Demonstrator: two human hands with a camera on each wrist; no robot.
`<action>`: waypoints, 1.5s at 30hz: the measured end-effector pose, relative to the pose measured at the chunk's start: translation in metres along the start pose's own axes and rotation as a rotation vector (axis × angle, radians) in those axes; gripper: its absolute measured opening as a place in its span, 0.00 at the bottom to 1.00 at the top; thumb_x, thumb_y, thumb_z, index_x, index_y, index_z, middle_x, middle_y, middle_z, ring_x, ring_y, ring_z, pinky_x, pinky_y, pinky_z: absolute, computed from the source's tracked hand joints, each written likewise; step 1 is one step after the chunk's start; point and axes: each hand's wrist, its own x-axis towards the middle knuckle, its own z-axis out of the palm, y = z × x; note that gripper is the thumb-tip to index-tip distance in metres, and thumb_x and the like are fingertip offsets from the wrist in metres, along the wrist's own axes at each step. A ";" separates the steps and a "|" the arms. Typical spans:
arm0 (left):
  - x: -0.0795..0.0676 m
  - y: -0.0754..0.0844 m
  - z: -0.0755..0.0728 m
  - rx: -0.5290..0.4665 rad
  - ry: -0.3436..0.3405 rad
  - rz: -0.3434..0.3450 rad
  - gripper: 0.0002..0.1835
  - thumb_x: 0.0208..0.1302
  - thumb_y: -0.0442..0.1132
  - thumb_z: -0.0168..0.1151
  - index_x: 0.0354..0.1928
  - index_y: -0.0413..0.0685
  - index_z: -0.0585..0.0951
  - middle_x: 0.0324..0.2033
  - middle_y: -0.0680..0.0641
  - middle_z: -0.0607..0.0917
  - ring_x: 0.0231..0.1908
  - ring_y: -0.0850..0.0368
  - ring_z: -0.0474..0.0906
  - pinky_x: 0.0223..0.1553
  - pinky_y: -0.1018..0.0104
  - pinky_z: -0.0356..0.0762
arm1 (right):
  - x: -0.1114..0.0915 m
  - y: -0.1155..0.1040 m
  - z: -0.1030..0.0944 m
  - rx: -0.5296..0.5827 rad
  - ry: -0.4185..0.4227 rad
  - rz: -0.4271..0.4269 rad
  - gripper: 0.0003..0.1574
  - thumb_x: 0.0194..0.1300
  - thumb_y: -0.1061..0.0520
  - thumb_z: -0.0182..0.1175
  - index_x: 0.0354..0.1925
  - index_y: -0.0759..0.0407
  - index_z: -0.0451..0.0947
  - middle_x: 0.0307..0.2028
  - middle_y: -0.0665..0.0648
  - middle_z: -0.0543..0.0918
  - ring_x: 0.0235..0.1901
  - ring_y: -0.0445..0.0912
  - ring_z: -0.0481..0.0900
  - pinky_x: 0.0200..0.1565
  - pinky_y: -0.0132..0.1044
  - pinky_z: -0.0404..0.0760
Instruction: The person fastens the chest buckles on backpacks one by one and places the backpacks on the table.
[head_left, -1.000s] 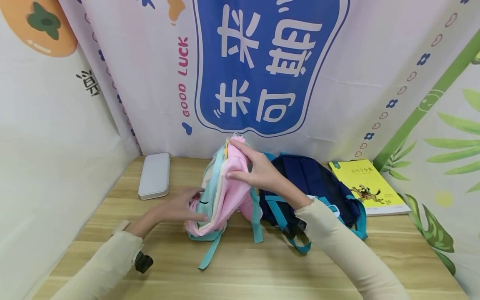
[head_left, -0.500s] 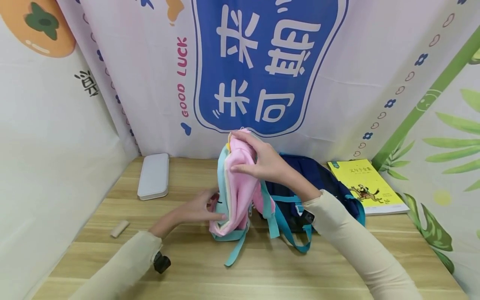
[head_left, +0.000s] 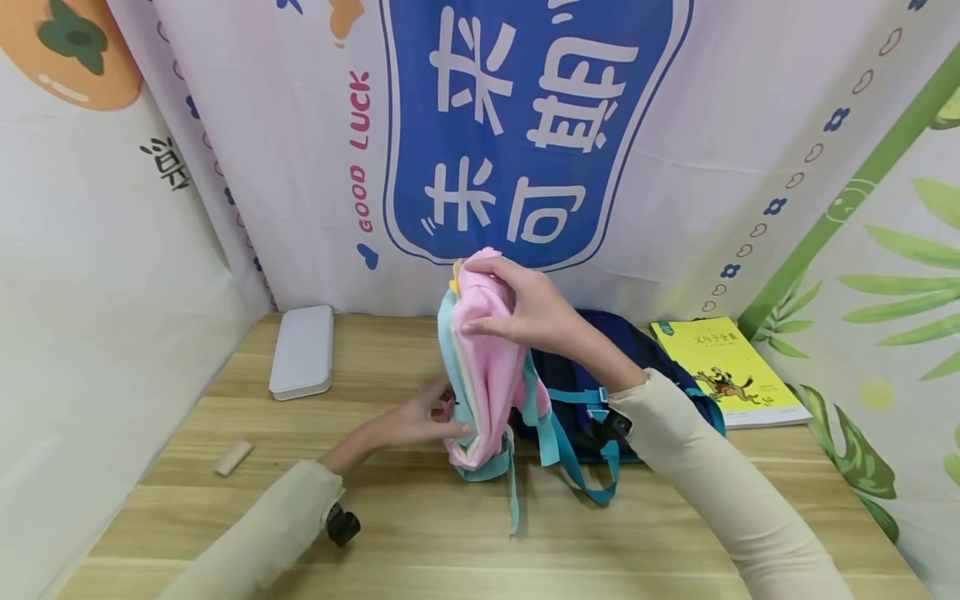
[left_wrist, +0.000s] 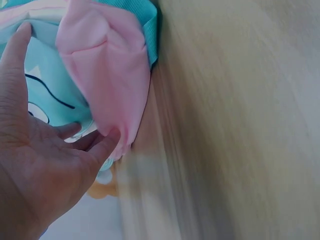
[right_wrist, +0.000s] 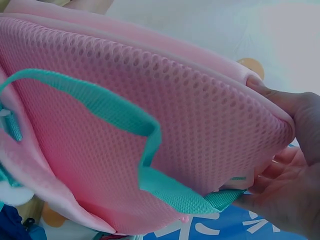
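A small pink and light-blue backpack (head_left: 491,375) stands upright on the table, its side towards me. My right hand (head_left: 536,312) grips it near the top, thumb on the near side and fingers reaching over the upper edge. In the right wrist view its pink mesh back (right_wrist: 165,105) and a teal strap (right_wrist: 110,107) show beside that hand. Low on the front my left hand (head_left: 412,421) holds the bag, the thumb on the light-blue panel (left_wrist: 52,75) and fingertips at the pink lower part (left_wrist: 110,65). Some left fingers are hidden in the head view.
A dark-blue backpack (head_left: 611,333) with teal straps lies just right of the pink one, partly behind my right arm. Farther right is a yellow book (head_left: 727,367). A white flat case (head_left: 302,354) and a small beige block (head_left: 234,457) lie on the left.
Both hands have moved the pink backpack right and turned it, so its side faces me more. It now covers part of the dark-blue backpack. The beige block has come out from behind my left sleeve.
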 end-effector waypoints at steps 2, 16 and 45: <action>-0.004 0.001 -0.003 -0.020 -0.012 -0.021 0.47 0.67 0.48 0.68 0.80 0.52 0.51 0.71 0.42 0.66 0.69 0.42 0.68 0.66 0.43 0.73 | 0.001 -0.001 0.001 -0.011 -0.001 -0.005 0.44 0.57 0.49 0.77 0.67 0.55 0.73 0.61 0.57 0.80 0.51 0.51 0.79 0.52 0.45 0.85; -0.021 0.046 -0.053 0.092 0.210 0.071 0.58 0.56 0.43 0.77 0.81 0.54 0.48 0.70 0.39 0.67 0.68 0.39 0.65 0.67 0.34 0.68 | 0.005 -0.002 0.013 -0.028 0.052 -0.029 0.45 0.57 0.46 0.76 0.69 0.53 0.72 0.65 0.60 0.72 0.58 0.52 0.73 0.56 0.50 0.80; -0.002 0.131 -0.113 0.450 0.397 0.198 0.44 0.48 0.44 0.81 0.68 0.42 0.71 0.63 0.44 0.76 0.59 0.50 0.71 0.63 0.44 0.69 | -0.002 0.012 0.046 0.037 -0.021 -0.173 0.68 0.55 0.46 0.77 0.81 0.55 0.47 0.80 0.57 0.52 0.80 0.48 0.50 0.75 0.56 0.62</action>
